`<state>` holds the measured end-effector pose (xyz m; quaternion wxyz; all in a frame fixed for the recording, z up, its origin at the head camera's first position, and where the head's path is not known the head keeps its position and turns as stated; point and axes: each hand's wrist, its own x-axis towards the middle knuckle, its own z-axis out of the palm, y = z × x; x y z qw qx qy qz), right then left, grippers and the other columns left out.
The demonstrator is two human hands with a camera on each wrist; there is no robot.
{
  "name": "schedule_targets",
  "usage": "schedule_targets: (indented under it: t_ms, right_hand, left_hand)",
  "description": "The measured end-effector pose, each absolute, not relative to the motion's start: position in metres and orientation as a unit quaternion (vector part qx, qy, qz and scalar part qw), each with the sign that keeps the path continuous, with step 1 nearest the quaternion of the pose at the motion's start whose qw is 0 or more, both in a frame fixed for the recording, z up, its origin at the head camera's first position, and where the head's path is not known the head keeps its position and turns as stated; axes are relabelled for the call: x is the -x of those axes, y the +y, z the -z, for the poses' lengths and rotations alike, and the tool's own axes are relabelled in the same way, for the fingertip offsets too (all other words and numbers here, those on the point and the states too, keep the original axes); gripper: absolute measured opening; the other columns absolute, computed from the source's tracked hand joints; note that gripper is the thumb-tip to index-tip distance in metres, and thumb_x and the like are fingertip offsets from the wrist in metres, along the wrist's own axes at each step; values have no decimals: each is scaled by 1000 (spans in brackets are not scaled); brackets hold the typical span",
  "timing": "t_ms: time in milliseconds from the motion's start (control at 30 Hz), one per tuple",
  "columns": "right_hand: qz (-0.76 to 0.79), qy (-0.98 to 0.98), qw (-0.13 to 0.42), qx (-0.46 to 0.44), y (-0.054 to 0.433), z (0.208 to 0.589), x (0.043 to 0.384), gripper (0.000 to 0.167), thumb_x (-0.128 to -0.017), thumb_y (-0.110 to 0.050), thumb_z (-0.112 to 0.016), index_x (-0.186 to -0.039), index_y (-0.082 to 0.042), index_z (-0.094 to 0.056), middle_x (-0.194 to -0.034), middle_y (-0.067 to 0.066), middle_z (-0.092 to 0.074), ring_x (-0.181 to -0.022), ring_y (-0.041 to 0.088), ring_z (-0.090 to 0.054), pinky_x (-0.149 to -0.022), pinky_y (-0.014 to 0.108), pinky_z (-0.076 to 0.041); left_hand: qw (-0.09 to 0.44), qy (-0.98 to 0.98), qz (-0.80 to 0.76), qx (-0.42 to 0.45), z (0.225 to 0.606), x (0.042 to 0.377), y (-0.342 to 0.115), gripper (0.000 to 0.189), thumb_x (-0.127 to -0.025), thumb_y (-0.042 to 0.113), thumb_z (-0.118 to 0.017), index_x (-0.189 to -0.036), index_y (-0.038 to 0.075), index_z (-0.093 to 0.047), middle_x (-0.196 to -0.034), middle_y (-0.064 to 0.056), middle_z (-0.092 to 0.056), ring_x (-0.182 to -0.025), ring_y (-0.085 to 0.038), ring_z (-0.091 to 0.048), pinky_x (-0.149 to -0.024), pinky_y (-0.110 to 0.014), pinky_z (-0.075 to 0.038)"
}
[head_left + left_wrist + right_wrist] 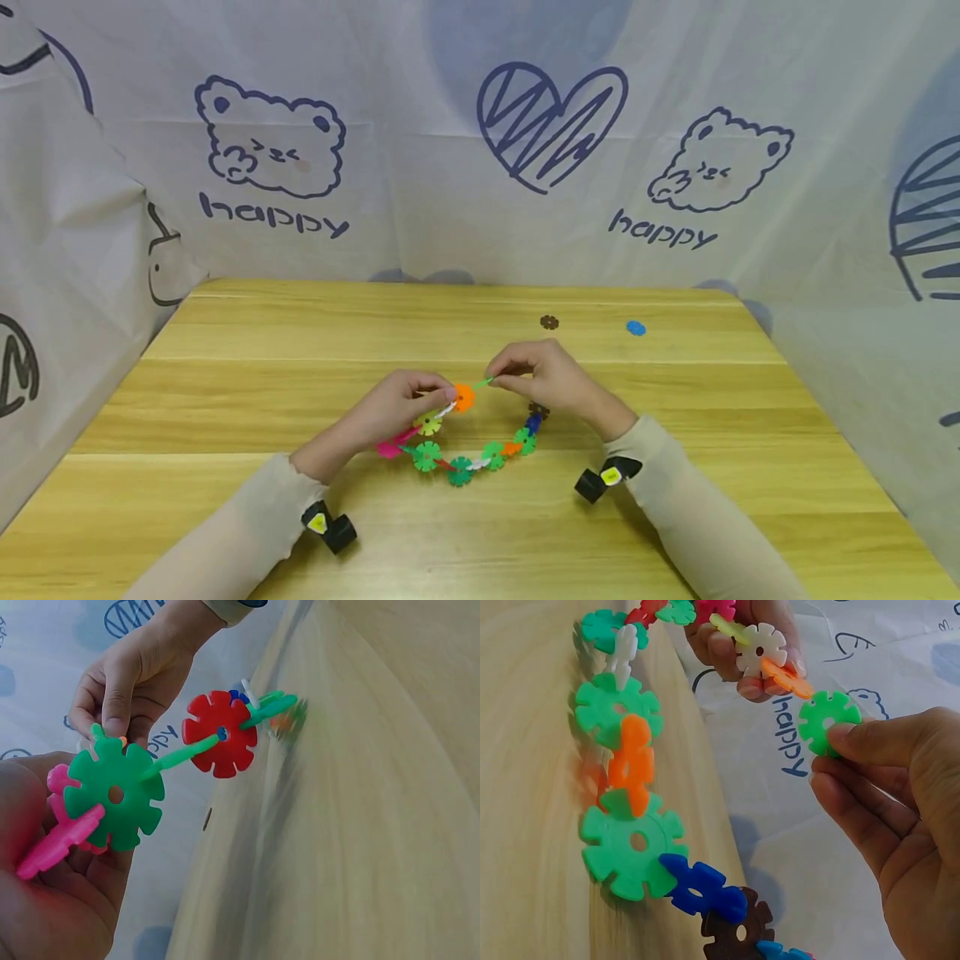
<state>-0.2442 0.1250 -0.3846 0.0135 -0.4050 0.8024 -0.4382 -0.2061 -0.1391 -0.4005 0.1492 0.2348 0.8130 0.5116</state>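
A chain of notched, flower-shaped plastic discs in several colours hangs in a loop between the hands. The left hand pinches it near the orange disc and the white disc. Between thumb and fingers, the right hand holds a bright green disc, whose edge meets the orange one. Whether their notches are fully engaged cannot be told. Pink discs lie against the left palm in the left wrist view. A dark blue disc and brown disc are along the chain's right side, below the right hand.
Farther back on the wooden table lie a loose brown disc and a blue disc. Behind the table hangs a white cloth with drawings. Each wrist wears a small black camera.
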Motion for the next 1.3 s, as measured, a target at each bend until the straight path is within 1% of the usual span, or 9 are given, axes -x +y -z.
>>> schedule_targets:
  t_ms: [233, 467, 600, 700, 833, 900, 1100, 1233, 1300]
  right_hand:
    - [416, 791, -34, 448, 124, 384, 242, 11, -88, 0, -71, -95, -9, -74, -96, 2, -71, -86, 11, -67, -77, 26, -56]
    - [381, 774, -88, 498, 123, 382, 241, 14, -86, 3, -73, -92, -9, -74, -97, 1, -72, -91, 14, -68, -78, 25, -55]
    - [381, 764, -109, 509, 122, 381, 240, 16, -83, 5, -74, -92, -8, -75, -94, 1, -72, -89, 15, -68, -79, 25, -55]
    - [385, 756, -123, 515, 121, 382, 239, 16, -82, 6, -75, -92, -7, -76, -93, 2, -73, -87, 15, -69, -78, 25, -55]
    - [386, 748, -140, 522, 120, 384, 237, 16, -81, 6, -76, -91, -7, -76, -91, 2, -73, -85, 15, -69, -71, 24, -55]
    - [385, 743, -148, 527, 119, 385, 237, 17, -80, 7, -77, -90, -7, -76, -91, 2, -73, -84, 14, -69, -66, 23, -55]
    - [359, 727, -173, 559, 115, 391, 238, 18, -78, 9, -77, -89, -4, -75, -89, 5, -73, -80, 13, -69, -58, 21, -53]
    - [344, 734, -177, 558, 114, 392, 237, 18, -78, 8, -77, -89, -6, -75, -89, 3, -73, -79, 12, -69, -58, 22, -54]
    - [334, 744, -174, 551, 114, 391, 237, 17, -79, 6, -77, -90, -7, -74, -90, 2, -72, -80, 11, -68, -63, 23, -55]
  left_hand:
    - [133, 817, -506, -242, 395, 203, -137, 28, -101, 36, -55, -110, 15, -72, -102, -7, -67, -45, -11, -31, -49, -26, -38]
    - [113, 823, -502, -241, 391, 200, -135, 25, -100, 33, -57, -109, 15, -73, -99, -2, -67, -51, -12, -39, -49, -25, -39]
    - [101, 817, -517, -235, 391, 199, -134, 23, -100, 33, -59, -105, 15, -72, -94, -3, -67, -53, -13, -43, -47, -25, -39]
    - [96, 810, -534, -223, 393, 199, -134, 22, -98, 35, -60, -102, 17, -72, -87, -3, -67, -50, -13, -40, -46, -24, -36]
    - [93, 802, -551, -214, 396, 199, -134, 23, -97, 37, -61, -99, 17, -73, -79, -4, -64, -48, -13, -34, -48, -25, -35]
    - [92, 798, -558, -211, 398, 200, -134, 23, -97, 36, -62, -98, 16, -74, -77, -4, -63, -50, -14, -34, -50, -26, -36]
    - [95, 795, -562, -206, 402, 199, -134, 21, -97, 30, -63, -96, 12, -74, -78, -4, -64, -60, -14, -42, -56, -26, -39]
    - [102, 798, -558, -203, 402, 200, -133, 21, -98, 30, -63, -97, 12, -74, -78, -4, -64, -61, -14, -42, -57, -26, -39]
    - [107, 800, -551, -210, 402, 202, -133, 21, -98, 30, -62, -98, 12, -73, -81, -5, -65, -63, -14, -44, -58, -26, -41]
